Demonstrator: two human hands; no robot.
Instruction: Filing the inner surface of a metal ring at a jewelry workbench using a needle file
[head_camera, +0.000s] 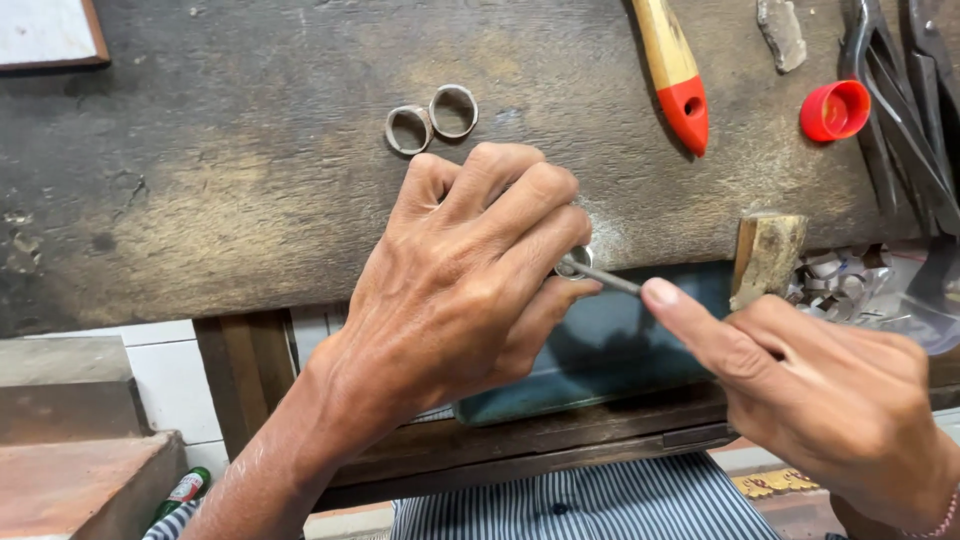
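Observation:
My left hand (460, 275) is closed around a small metal ring (575, 261), pressing it against the front edge of the worn wooden bench (200, 180). My right hand (820, 385) grips a thin metal file (610, 279), index finger laid along it, its tip inside the ring. Two more plain metal rings (432, 118) lie side by side on the bench just beyond my left hand.
A tool with a wooden handle and red tip (676, 75) and a red cap (835, 110) lie at the back right beside dark pliers (905, 110). A wooden block (766, 255) stands at the bench edge. Metal scraps (840, 285) fill a drawer below.

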